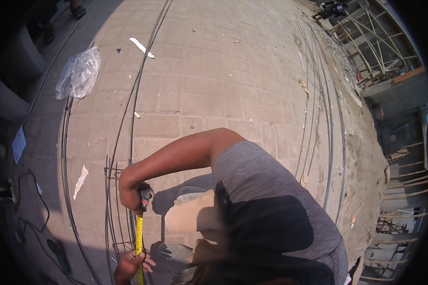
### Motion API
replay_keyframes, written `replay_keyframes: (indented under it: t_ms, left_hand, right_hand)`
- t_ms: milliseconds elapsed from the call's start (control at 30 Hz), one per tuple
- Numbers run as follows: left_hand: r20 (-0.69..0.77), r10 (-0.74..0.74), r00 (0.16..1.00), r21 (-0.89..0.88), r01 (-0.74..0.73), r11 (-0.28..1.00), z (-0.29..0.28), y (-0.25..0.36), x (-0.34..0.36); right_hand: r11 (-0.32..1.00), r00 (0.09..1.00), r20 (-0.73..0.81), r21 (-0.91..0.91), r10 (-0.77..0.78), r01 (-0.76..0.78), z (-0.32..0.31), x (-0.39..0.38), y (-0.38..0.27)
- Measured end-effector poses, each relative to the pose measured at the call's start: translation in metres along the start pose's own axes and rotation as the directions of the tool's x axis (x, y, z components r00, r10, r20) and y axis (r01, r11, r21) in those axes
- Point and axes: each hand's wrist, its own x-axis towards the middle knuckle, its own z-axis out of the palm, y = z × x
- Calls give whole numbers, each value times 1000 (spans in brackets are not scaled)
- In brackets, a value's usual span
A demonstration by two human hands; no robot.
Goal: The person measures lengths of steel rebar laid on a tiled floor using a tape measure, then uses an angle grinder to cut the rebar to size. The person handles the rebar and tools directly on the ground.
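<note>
Lower left of centre: measuring tape (145, 196) in the right hand (131, 190), blade (139, 232) down through the left hand (131, 266), just right of a rod framework (108, 204) on the paving (214, 85). Farther left: rods (65, 175) beneath a plastic bag (80, 73); then a cable (45, 204). Right: bars (331, 142); beyond these, poles (406, 195).

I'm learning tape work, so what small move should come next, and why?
Probably steady the tape against the bars: the right hand holds the case, the left hand grips the tape farther along, and it runs beside the bars, though contact is hard to tell.
</note>
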Motion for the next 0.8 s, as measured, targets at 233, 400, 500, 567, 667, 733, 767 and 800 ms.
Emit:
replay_keyframes:
  t_ms: [233, 400, 500, 567, 667, 733, 767, 800]
  left_hand:
    - [-54, 16, 998, 54, -13, 998, -14, -39, 9]
    - [-14, -1, 1000, -13, 1, 1000, 3, -9, -5]
    - [1, 107, 994, -43, -107, 993, 19, 16, 3]
    - [37, 168, 985, 96, -171, 981, 17, 35, -2]
    - [71, 151, 986, 69, -156, 985, -10, -9, -10]
    - [16, 84, 996, 43, -85, 995, -10, -33, -22]
    - [13, 122, 992, 45, -122, 991, -4, -41, -19]
    - [14, 150, 989, 62, -151, 987, 3, -44, -16]
  right_hand:
    - [981, 995, -81, -180, 63, -76, 16, -19, 46]
    - [987, 993, 8, -110, 120, -118, -13, -37, 31]
    - [982, 978, 94, -4, -186, 187, -8, -12, -7]
    - [985, 989, 72, 125, -128, 119, 3, -23, -16]
    - [994, 1000, -31, 109, -2, 5, -4, -51, -12]
    - [965, 994, -64, 251, 92, -73, -7, -53, 28]
    - [958, 987, -61, 258, 146, -126, -5, -54, 38]
    - [958, 988, -43, 256, 147, -132, -5, -51, 49]
